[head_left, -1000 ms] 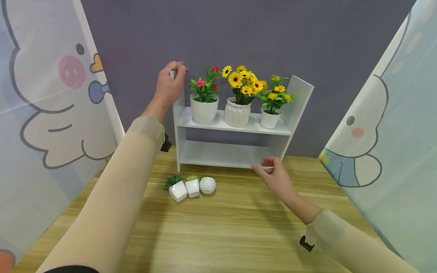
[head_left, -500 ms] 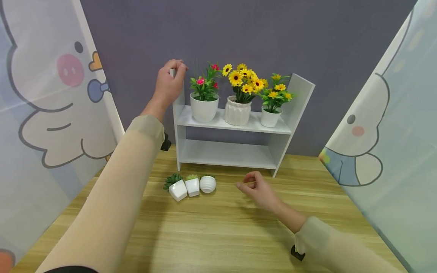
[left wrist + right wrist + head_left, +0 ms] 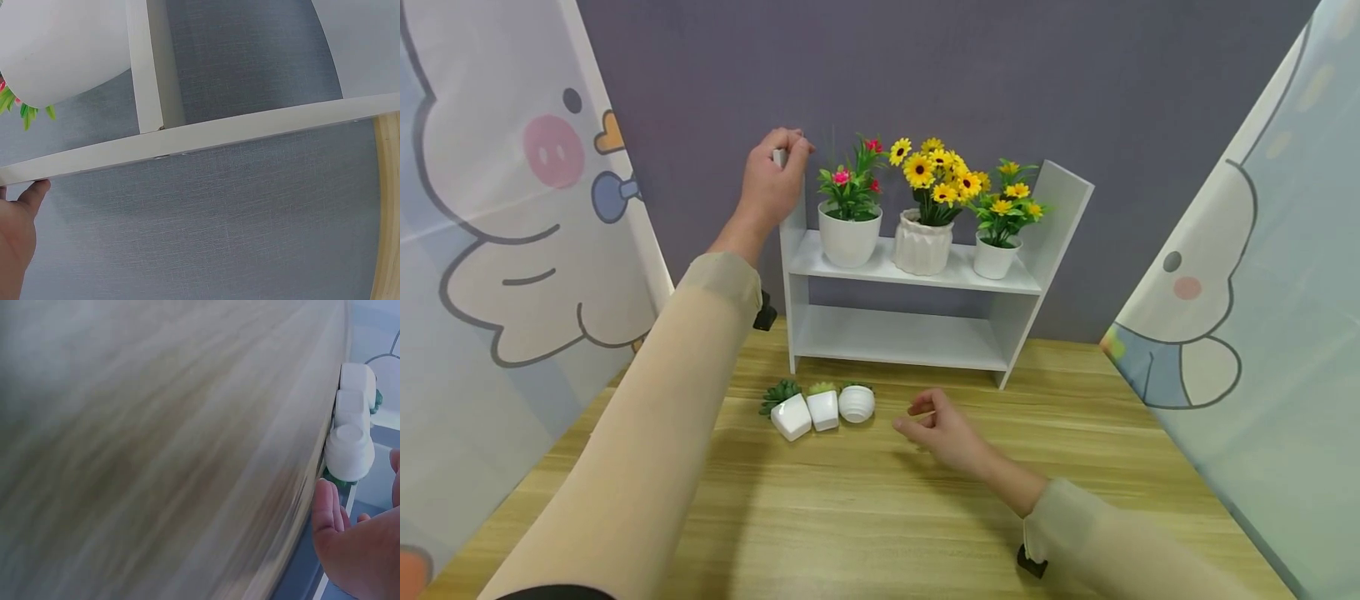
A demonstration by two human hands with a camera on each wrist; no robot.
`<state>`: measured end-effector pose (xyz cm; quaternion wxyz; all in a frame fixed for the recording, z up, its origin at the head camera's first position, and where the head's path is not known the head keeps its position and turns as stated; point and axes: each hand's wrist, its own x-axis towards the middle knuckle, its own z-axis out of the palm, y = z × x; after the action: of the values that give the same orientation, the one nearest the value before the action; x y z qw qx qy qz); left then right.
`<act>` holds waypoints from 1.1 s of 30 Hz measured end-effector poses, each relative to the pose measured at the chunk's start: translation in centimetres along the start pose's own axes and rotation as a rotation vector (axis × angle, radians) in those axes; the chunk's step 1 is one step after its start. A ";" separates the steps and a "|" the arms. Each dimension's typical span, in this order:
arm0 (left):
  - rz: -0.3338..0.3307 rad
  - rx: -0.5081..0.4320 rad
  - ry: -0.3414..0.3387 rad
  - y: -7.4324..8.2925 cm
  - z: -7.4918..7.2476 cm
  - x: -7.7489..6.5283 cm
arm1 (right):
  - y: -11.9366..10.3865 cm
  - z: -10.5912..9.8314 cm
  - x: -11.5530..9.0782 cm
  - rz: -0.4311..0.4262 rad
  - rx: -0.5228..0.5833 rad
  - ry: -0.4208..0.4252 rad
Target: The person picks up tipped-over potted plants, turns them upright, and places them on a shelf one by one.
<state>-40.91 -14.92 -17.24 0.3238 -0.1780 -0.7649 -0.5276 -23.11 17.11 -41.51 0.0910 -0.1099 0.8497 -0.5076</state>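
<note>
Left arm [image 3: 655,408] long-sleeved, stretched forward to the shelf [image 3: 895,336]; left hand [image 3: 775,177] grips top of its left side panel, fingers bent over the edge. Right arm [image 3: 1097,537] reaches in from the front; right hand [image 3: 951,435] in front of shelf, thumb and fingers apart, loosely bent, wrist bare.

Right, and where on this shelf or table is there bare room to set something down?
Free: the lower shelf, between the side panels; the table's near part, between the sleeves. Crowded: the upper shelf, with three flower pots in a row, and in front of the left panel, where three small pots lie close together.
</note>
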 end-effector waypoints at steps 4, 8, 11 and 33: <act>0.004 -0.001 0.004 0.0 -0.1 0.0 | -0.4 1.0 0.4 0.002 -0.012 -0.042; 0.004 0.004 0.009 0.0 -0.1 -0.1 | -0.7 1.9 0.9 -0.003 -0.024 -0.064; 0.010 0.007 0.011 0.1 -0.1 0.0 | -0.8 2.5 1.4 0.006 -0.024 -0.065; -0.015 0.025 -0.008 0.1 0.0 0.0 | -1.9 5.3 4.4 0.015 0.007 0.007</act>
<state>-40.85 -14.89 -17.13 0.3188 -0.1704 -0.7740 -0.5199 -25.78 10.57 -42.52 0.0923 -0.1014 0.8490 -0.5103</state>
